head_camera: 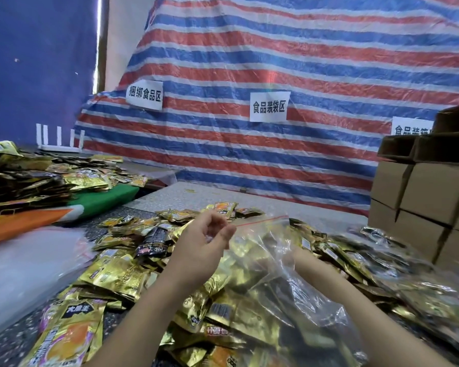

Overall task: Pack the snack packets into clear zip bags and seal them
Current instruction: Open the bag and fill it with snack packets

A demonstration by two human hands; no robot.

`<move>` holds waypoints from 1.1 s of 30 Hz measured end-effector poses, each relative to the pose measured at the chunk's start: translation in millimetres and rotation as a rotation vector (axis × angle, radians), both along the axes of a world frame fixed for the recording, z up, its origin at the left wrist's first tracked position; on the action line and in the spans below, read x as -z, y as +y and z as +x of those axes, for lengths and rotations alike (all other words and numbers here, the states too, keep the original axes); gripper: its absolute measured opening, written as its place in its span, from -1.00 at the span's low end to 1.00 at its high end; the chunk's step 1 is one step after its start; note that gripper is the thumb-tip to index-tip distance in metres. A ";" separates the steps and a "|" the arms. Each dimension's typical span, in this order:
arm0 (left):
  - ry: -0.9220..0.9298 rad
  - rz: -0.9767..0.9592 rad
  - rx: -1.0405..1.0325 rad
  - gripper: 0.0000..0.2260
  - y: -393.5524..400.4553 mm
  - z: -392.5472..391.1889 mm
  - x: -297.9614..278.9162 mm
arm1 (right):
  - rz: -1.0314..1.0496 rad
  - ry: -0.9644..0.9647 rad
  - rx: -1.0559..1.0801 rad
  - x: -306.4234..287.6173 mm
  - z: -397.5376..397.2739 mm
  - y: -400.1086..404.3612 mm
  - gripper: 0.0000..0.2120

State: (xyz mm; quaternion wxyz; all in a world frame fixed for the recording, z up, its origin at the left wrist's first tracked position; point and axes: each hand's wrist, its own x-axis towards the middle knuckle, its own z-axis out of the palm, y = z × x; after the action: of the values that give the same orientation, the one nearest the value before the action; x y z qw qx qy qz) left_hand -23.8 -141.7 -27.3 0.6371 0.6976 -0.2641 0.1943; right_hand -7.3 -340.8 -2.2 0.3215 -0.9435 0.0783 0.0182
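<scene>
While gold snack packets point(122, 279) lie heaped across the speckled table point(186, 194) nearest the camera, one large packet with an orange picture point(66, 337) sits at the lower left edge of the pile. Both forearms reach forward over the heap. The right hand point(301, 256) is inside or behind a clear zip bag point(289, 266), and the crumpled film hides its fingers, so I cannot tell whether they grip anything. The bag lies on top of the packets at the middle right, its red zip strip point(260, 221) running along the far edge, with gold packets showing through the plastic. The left hand point(206, 238) is raised just beside the bag's left corner, palm turned up and fingers loosely curled; it seems to pinch the corner of the film near the red strip, though the blur makes that unsure. The two hands are apart, with the bag between them.

To the left, a stack of clear flat bags point(24, 260) rests on the table, and beyond it a second heap of dark and gold packets point(24, 178) sits on green and orange sheets point(98, 200). Cardboard boxes point(421, 192) are stacked at the right. Behind everything hangs a red, white and blue striped tarp point(276, 62) bearing white paper signs point(269, 106).
</scene>
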 end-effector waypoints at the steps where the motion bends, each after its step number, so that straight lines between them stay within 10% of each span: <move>1: 0.007 0.013 -0.008 -0.93 -0.4 0.5 0.7 | -0.001 -0.032 -0.004 0.2 -1.5 -1.5 -0.71; 12: 0.046 0.226 0.188 -0.88 -7.1 -11.8 -0.1 | 0.827 -0.556 0.196 -36.3 -48.3 -61.7 -0.70; 17: 0.032 0.267 0.269 -0.87 -8.0 -18.7 -0.1 | 1.165 -0.735 -0.063 -70.2 -60.7 -62.7 -0.65; 33: 0.037 0.162 0.259 -0.87 -8.5 -15.8 1.7 | -0.133 -0.161 -0.487 -94.9 -80.0 -17.0 -0.62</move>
State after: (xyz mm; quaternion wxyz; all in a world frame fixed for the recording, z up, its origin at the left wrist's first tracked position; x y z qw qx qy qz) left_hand -39.6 -150.2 -29.0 0.6034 0.7101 -0.3549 0.0755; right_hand -87.3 -357.8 92.8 0.2501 -0.9520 -0.1758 0.0144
